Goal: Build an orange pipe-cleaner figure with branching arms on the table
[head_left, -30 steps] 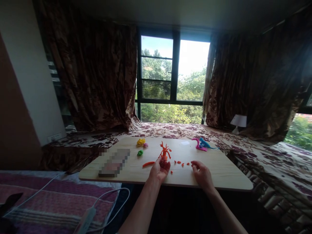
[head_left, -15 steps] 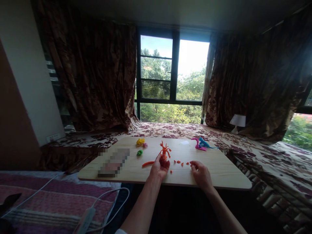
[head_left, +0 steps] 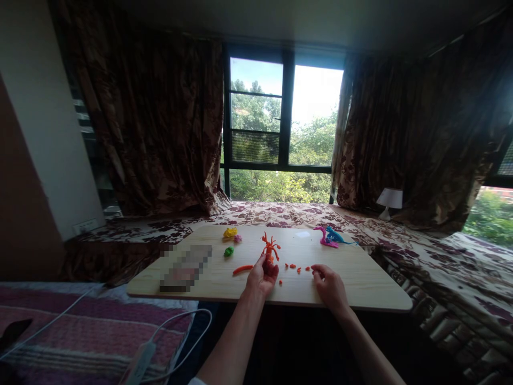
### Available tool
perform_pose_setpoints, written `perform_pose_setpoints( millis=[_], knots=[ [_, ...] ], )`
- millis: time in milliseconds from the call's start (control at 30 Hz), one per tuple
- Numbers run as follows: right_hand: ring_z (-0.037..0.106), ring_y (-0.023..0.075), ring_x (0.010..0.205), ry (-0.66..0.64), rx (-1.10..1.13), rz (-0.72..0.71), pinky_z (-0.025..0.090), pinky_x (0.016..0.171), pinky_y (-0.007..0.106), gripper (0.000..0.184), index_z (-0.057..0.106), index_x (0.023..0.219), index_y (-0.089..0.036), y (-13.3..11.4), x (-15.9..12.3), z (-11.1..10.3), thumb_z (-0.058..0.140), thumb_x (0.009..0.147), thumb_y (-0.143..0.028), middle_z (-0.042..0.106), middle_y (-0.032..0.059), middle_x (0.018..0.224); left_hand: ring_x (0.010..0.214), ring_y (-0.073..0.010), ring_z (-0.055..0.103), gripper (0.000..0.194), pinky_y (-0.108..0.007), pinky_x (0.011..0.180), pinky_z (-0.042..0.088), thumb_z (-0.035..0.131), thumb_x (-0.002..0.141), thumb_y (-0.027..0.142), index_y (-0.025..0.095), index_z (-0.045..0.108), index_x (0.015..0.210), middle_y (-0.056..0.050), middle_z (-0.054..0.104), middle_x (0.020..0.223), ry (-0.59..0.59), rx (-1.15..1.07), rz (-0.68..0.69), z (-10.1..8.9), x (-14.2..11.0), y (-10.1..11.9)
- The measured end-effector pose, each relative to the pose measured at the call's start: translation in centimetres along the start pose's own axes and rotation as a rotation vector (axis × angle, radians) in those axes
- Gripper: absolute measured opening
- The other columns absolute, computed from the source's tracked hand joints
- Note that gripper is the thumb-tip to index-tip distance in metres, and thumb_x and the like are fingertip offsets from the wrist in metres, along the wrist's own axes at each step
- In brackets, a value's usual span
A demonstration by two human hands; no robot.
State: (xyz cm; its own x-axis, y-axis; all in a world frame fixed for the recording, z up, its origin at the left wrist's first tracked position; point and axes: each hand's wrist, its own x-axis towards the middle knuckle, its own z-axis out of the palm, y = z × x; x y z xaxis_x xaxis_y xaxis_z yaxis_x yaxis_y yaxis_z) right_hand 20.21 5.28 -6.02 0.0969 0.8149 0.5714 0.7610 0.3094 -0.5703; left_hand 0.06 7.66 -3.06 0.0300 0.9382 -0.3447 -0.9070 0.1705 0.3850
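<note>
My left hand [head_left: 262, 275] is closed around the base of an orange modelling-clay figure [head_left: 270, 248], which stands upright with several thin branching arms spreading from its top. My right hand [head_left: 331, 286] rests at the table's near side, its fingers curled together. Its fingertips are beside a small orange clay bit [head_left: 308, 268]; whether anything is pinched in them is hidden. Between the hands lie several more small orange clay pieces [head_left: 293, 266]. An orange clay roll [head_left: 242, 270] lies just left of my left hand.
On the wooden table [head_left: 368, 283] are yellow clay [head_left: 230, 232], pale pink clay [head_left: 238, 238], green clay [head_left: 228, 251], and magenta [head_left: 327, 240] and blue clay shapes [head_left: 335, 235]. A blurred-out flat object [head_left: 186, 268] lies at left. A white lamp [head_left: 389, 199] stands behind.
The view has shifted very slightly. Both hands and the clay pieces keep the same places on the table.
</note>
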Motion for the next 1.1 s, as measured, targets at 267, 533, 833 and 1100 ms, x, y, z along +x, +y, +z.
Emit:
perform_pose_setpoints(
  millis=[267,533,833,1100],
  knots=[
    [0.061,0.0171,0.077,-0.019,-0.008,0.02,0.043,0.074,0.026,0.027,0.064,0.089,-0.022,-0.55,-0.07,-0.35,0.04,0.078,-0.026,0.067,0.0017,0.09,0.043,-0.0091,0.051,0.017,-0.027,0.05,0.05,0.047,0.075,0.015,0.01,0.062,0.081,-0.001,0.055,0.055,-0.008,-0.011,0.011,-0.29,-0.45,0.07],
    [0.06,0.0173,0.077,-0.028,-0.004,0.025,0.044,0.074,0.026,0.028,0.064,0.09,-0.022,-0.49,-0.11,-0.4,0.039,0.079,-0.026,0.067,0.0016,0.091,0.047,-0.0078,0.051,0.017,-0.024,0.052,0.049,0.05,0.07,0.01,0.014,0.06,0.083,0.0,0.054,0.058,-0.047,-0.075,0.037,-0.4,-0.57,-0.07],
    [0.061,0.0173,0.078,-0.036,-0.002,0.023,0.044,0.075,0.026,0.028,0.065,0.09,-0.022,-0.46,-0.05,-0.34,0.04,0.078,-0.027,0.067,0.0019,0.09,0.049,-0.0098,0.052,0.015,-0.026,0.05,0.048,0.047,0.07,0.009,0.014,0.058,0.08,-0.001,0.055,0.06,-0.032,-0.136,0.009,-0.5,-0.42,-0.11],
    [0.061,0.0179,0.077,-0.036,-0.003,0.031,0.044,0.074,0.027,0.028,0.065,0.09,-0.022,-0.43,-0.06,-0.31,0.04,0.078,-0.027,0.067,0.0019,0.09,0.051,-0.009,0.053,0.018,-0.025,0.053,0.049,0.047,0.072,0.01,0.015,0.06,0.084,-0.002,0.056,0.064,-0.089,-0.188,0.026,-0.54,-0.51,-0.26]
  ],
)
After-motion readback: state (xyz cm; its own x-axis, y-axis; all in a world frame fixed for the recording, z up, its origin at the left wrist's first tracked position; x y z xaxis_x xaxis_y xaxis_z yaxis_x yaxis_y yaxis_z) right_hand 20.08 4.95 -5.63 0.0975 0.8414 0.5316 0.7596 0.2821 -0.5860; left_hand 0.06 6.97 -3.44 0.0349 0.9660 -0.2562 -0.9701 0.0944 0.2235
